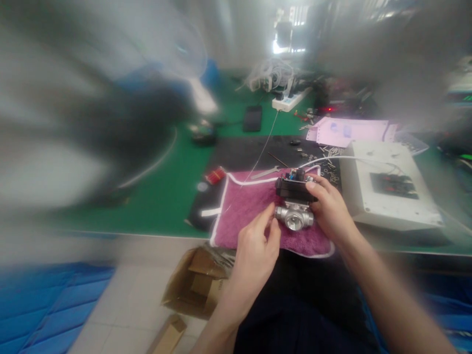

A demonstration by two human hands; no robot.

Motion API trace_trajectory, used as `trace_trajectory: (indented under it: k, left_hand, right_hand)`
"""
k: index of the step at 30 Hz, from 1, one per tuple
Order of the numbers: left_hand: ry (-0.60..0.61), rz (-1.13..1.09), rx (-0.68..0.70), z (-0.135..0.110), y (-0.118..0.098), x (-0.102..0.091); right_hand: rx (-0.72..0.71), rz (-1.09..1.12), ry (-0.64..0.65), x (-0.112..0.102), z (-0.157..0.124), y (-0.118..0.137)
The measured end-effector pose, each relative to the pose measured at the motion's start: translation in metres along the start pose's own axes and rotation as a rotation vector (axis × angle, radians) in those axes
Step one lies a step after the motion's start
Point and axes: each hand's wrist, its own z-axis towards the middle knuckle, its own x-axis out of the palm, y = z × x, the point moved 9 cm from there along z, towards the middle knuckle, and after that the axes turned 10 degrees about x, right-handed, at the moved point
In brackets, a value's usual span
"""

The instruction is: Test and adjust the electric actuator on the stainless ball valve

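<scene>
A motorized ball valve (pixel 295 219) stands on the purple cloth (pixel 247 211). Its silvery metal body has a round opening facing me, and the black actuator (pixel 293 189) above it has its inside parts and wires showing at the top. My right hand (pixel 330 209) grips the actuator's right side, with the thumb near its top edge and the other fingers partly hidden behind. At the left end of the metal body, the bent thumb and forefinger of my left hand (pixel 260 241) close in a pinch. A white cable (pixel 328 158) runs from the actuator to the pale box (pixel 396 182).
An open-end wrench (pixel 265 172) lies at the cloth's back edge, beside a red packet (pixel 215 175). Small metal parts (pixel 330 169) are scattered on the black mat (pixel 236 152). Behind are a power strip (pixel 289 102) and pink papers (pixel 350 130). A cardboard box (pixel 195 282) sits on the floor.
</scene>
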Motion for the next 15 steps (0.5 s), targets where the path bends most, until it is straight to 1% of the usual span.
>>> trace_trajectory:
  k: [2,4,6,9,13,15]
  left_hand:
    - [-0.024,-0.038,-0.039,-0.011,0.0,0.003]
    - [-0.049,-0.001,-0.032,-0.019,-0.004,0.006]
    - [-0.073,0.056,-0.008,-0.023,-0.012,0.009]
    - [-0.1,0.122,0.009,-0.023,-0.023,0.02]
    - [-0.227,0.239,0.013,-0.021,-0.032,0.03]
    - [-0.295,0.261,0.013,-0.02,-0.033,0.033]
  right_hand:
    - [-0.006,-0.012,-0.007,-0.001,0.001,-0.001]
    - [-0.015,-0.024,-0.021,-0.003,0.003,-0.002]
    - [-0.021,-0.037,-0.035,-0.004,0.003,-0.002]
    - [-0.022,-0.058,-0.046,-0.005,0.003,-0.002]
    - [-0.025,-0.076,-0.057,-0.007,0.003,-0.001]
    - [-0.029,-0.076,-0.055,-0.007,0.003,-0.002]
